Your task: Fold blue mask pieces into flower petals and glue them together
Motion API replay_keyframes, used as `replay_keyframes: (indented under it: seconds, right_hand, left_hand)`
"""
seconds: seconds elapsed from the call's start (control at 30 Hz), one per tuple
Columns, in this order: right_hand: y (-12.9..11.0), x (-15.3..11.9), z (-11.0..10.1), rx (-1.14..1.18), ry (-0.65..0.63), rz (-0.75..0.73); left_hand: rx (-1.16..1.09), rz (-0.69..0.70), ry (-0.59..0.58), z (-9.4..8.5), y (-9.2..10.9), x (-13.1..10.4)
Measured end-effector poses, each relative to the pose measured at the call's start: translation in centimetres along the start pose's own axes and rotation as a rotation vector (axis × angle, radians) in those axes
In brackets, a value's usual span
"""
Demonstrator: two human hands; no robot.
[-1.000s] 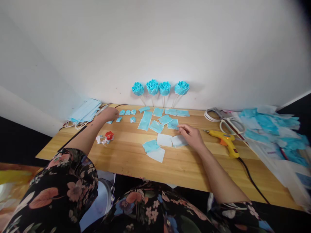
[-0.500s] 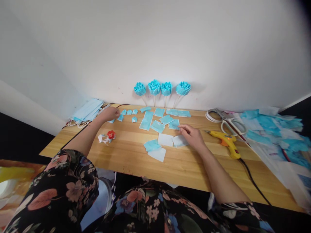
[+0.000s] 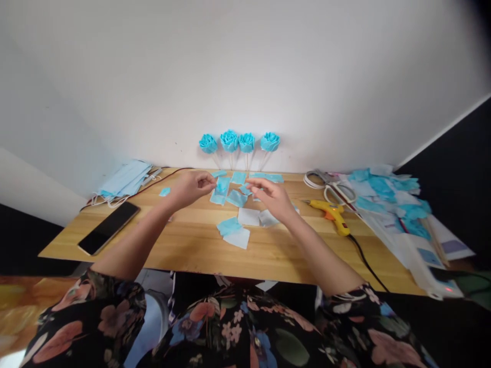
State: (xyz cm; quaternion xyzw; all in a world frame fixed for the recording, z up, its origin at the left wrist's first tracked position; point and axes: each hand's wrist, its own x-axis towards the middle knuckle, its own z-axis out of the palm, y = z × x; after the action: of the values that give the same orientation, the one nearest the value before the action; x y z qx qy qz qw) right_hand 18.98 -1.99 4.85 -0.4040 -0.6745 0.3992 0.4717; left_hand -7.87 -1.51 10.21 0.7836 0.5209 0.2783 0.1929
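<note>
My left hand (image 3: 195,187) is raised over the table with thumb and fingers pinched together. A small bright blue petal-like piece (image 3: 221,187) shows at its fingertips, in front of a larger blue rectangle cut from mask fabric. My right hand (image 3: 271,197) faces it from the other side, index finger and thumb stretched out and apart, with nothing clear between them. Below and between the hands lie blue pieces (image 3: 237,198) and white pieces (image 3: 249,216) of fabric. A blue and a white piece (image 3: 237,238) overlap nearer the front edge. My left hand and forearm hide the small cut petals.
Several blue fabric roses (image 3: 229,141) on sticks lean against the wall. A yellow glue gun (image 3: 333,214), scissors (image 3: 339,190) and a white tape roll (image 3: 313,179) lie right, beside heaped scraps (image 3: 383,189). Stacked masks (image 3: 126,179) and a phone (image 3: 109,228) are left.
My left hand has come from the small petals toward the middle. My right hand has lifted inward and its fingers have parted. The view has shifted, and the phone now shows.
</note>
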Motion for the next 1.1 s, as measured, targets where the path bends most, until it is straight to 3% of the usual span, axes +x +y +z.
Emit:
replay_keyframes:
  seconds: [0.13, 0.33, 0.57, 0.7, 0.97, 1.1]
  right_hand:
    - [-2.2, 0.9, 1.5, -0.007, -0.075, -0.067]
    - [-2.0, 1.5, 2.6, 0.017, -0.062, -0.075]
    - [-1.7, 2.1, 2.2, 0.236, 0.009, 0.006]
    - [-1.9, 2.5, 1.9, 0.282, -0.007, 0.029]
    - [-1.4, 2.9, 2.4, 0.337, -0.023, 0.047]
    - [-1.0, 2.8, 2.2, 0.304, 0.028, 0.058]
  left_hand:
    - [0.007, 0.067, -0.029, 1.2, 1.4, 0.2]
    - [-0.059, 0.109, -0.022, 2.1, 2.7, -0.1]
    - [-0.520, -0.035, 0.056, 4.8, 1.6, -1.1]
    - [-0.664, -0.141, 0.076, 6.2, 1.6, -1.5]
    - [-0.855, -0.212, 0.196, 6.5, 2.5, -1.0]
    - [-0.886, -0.252, 0.226, 6.6, 2.3, -1.1]
